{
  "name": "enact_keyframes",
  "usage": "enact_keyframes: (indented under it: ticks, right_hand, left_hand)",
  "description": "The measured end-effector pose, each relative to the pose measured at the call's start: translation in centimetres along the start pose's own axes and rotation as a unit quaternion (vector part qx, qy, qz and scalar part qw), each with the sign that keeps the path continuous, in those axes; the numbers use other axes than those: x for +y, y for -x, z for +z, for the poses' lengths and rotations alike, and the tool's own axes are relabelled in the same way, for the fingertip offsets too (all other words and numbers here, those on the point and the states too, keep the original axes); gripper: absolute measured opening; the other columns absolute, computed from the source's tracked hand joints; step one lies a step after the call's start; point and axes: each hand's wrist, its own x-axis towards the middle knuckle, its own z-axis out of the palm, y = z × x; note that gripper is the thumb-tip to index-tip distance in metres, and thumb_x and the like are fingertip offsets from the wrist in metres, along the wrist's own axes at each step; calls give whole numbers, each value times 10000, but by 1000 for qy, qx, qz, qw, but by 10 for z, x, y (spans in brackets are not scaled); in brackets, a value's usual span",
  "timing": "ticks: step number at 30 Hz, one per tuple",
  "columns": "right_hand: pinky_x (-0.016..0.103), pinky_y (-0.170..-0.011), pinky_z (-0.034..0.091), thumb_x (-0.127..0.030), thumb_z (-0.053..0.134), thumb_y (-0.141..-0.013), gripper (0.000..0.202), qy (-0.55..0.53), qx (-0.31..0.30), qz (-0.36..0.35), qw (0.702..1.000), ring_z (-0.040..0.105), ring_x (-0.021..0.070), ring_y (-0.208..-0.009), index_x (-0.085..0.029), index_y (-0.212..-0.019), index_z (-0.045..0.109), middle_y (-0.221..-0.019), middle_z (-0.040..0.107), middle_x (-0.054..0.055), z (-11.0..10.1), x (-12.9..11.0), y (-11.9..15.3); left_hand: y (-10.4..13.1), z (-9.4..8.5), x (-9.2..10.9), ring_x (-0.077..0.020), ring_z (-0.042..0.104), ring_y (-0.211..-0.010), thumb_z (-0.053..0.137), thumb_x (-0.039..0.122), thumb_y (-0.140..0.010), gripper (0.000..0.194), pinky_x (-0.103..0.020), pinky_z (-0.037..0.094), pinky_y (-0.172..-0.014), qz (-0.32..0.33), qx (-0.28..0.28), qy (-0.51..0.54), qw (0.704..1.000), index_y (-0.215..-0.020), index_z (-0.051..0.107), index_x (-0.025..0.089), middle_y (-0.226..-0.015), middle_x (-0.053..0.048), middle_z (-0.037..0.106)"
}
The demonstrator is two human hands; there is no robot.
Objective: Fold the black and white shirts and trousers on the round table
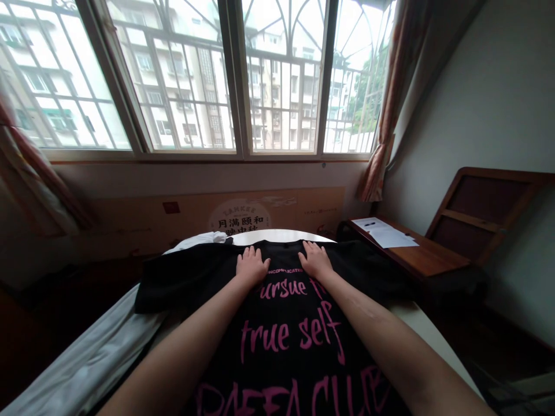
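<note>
A black T-shirt [286, 312] with pink lettering lies spread out in front of me, its neckline at the far side and its sleeves out to both sides. My left hand [252, 266] rests flat on the fabric just left of the neckline, fingers extended. On the other side of the neckline, my right hand [315, 260] also lies palm down with its fingers stretched forward. Neither hand grips the cloth. My forearms cover parts of the printed words.
Under the shirt is a pale round-edged table [437, 335]. White cloth [108, 335] hangs along its left side. To the right, a wooden chair [463, 248] bears papers [384, 232] and a pen. A printed cardboard panel [303, 208] stands below the barred window [284, 104].
</note>
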Motion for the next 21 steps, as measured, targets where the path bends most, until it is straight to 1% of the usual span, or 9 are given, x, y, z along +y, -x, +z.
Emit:
enact_keyframes:
  ticks: [2, 5, 8, 10, 11, 14, 17, 19, 21]
  right_hand:
    - [432, -1193, 262, -351, 387, -1018, 564, -1, 48, -16, 999, 478, 284, -1388, -95, -1514, 468, -1493, 555, 168, -4, -2, 6]
    - [402, -1157, 290, -229, 387, -997, 474, 2, 82, -53, 995, 556, 269, -1261, -134, -1420, 581, -1345, 659, 145, -12, -7, 15]
    - [409, -1146, 298, -179, 425, -966, 426, 4, 91, -96, 991, 565, 276, -1214, -169, -1317, 667, -1244, 698, 123, -23, -15, 26]
    - [392, -1135, 326, -151, 455, -940, 403, -10, 96, -142, 985, 578, 262, -1188, -170, -1263, 695, -1208, 708, 114, -31, -21, 40]
    - [378, -1121, 351, -139, 470, -928, 386, -27, 102, -173, 979, 591, 249, -1167, -168, -1231, 708, -1194, 712, 110, -36, -24, 50]
    - [367, -1068, 426, -128, 521, -900, 327, -92, 104, -278, 951, 629, 226, -1111, -179, -1147, 730, -1163, 723, 98, -55, -32, 95]
    - [410, -1025, 468, -144, 577, -880, 294, -105, 43, -356, 928, 645, 237, -1095, -227, -1115, 734, -1163, 723, 77, -86, -31, 155]
    - [425, -993, 494, -166, 594, -890, 272, -94, -11, -374, 923, 657, 238, -1076, -255, -1106, 734, -1168, 718, 69, -110, -24, 195]
    - [421, -973, 521, -184, 595, -907, 265, -94, -43, -355, 929, 664, 237, -1077, -271, -1119, 729, -1166, 717, 68, -132, -11, 234]
  left_hand:
    - [26, -5, 5, -373, 221, -1556, 307, 525, -1000, 717, -556, 249, -1218, 17, -20, 1, 1000, -1558, 384, 81, -1664, -228, 263]
    - [89, -13, 17, -336, 180, -1572, 406, 558, -969, 734, -530, 192, -1254, 99, -42, 8, 994, -1575, 379, 146, -1681, -161, 254]
    - [168, -25, 27, -342, 177, -1571, 505, 570, -926, 805, -548, 180, -1263, 257, -109, 46, 959, -1603, 321, 177, -1690, -149, 213]
    - [214, -35, 25, -368, 180, -1565, 524, 565, -922, 811, -596, 206, -1247, 294, -177, 60, 938, -1611, 307, 197, -1690, -160, 192]
    - [233, -41, 22, -374, 187, -1562, 521, 562, -928, 799, -605, 210, -1244, 305, -191, 63, 931, -1609, 314, 200, -1687, -168, 197]
    - [273, -56, 2, -407, 247, -1539, 554, 506, -919, 780, -642, 272, -1208, 320, -217, 47, 921, -1604, 330, 206, -1672, -192, 241]
    - [302, -69, -21, -450, 354, -1484, 648, 433, -851, 811, -686, 339, -1148, 322, -232, 19, 918, -1584, 377, 216, -1630, -216, 342]
    - [324, -77, -33, -454, 431, -1436, 679, 400, -822, 772, -695, 366, -1124, 311, -249, 8, 917, -1543, 458, 232, -1582, -216, 434]
    - [347, -86, -42, -420, 510, -1383, 669, 375, -826, 687, -657, 410, -1113, 299, -256, 18, 919, -1493, 530, 289, -1528, -171, 527]
